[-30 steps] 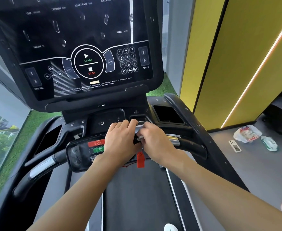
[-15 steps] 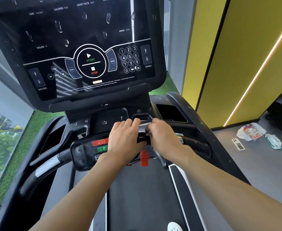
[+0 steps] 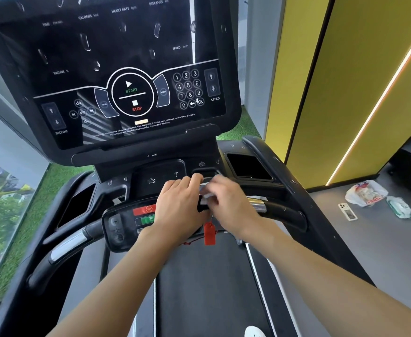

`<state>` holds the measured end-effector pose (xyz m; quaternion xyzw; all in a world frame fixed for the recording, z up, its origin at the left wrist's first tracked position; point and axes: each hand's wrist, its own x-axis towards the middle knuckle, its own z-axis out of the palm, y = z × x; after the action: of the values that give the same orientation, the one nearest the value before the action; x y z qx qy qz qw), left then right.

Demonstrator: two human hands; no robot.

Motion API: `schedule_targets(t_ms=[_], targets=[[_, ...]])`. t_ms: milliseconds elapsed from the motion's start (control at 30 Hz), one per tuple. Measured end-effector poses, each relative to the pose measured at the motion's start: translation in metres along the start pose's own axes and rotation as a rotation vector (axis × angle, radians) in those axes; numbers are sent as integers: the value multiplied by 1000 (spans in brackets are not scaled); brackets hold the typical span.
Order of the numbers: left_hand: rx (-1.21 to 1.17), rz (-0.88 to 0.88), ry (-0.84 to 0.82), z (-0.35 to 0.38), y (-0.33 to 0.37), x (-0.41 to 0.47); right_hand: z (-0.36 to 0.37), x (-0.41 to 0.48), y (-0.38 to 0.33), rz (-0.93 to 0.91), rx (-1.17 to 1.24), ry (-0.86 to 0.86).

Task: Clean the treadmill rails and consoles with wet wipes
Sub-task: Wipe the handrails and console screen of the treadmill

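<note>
Red tag (image 3: pixel 209 233), black console (image 3: pixel 116 76).

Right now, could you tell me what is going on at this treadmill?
A person stands on the treadmill with both hands at the middle handlebar under the console. The right hand holds a white wipe at the bar; the left hand rests on the control panel beside it. A wipes pack, phone and bag lie on the floor.

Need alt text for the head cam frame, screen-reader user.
A person's left hand and right hand meet on a white wet wipe at the treadmill's centre handlebar, below the dark console screen. A red safety clip hangs under the hands; a phone, wipes pack and plastic bag lie on the floor to the right.
</note>
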<state>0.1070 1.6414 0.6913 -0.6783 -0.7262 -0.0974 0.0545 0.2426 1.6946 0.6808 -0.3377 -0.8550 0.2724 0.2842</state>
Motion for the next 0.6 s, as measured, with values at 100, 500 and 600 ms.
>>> schedule_targets(t_ms=[100,500,600], targets=[[12,18,29,2,-2,0,3,-5,-2,-79,-65,-9],[66,252,-235,17,96,31,-52,-61,81,586,31,438],[156,267,-318,35,120,44,-55,-79,104,655,34,420]])
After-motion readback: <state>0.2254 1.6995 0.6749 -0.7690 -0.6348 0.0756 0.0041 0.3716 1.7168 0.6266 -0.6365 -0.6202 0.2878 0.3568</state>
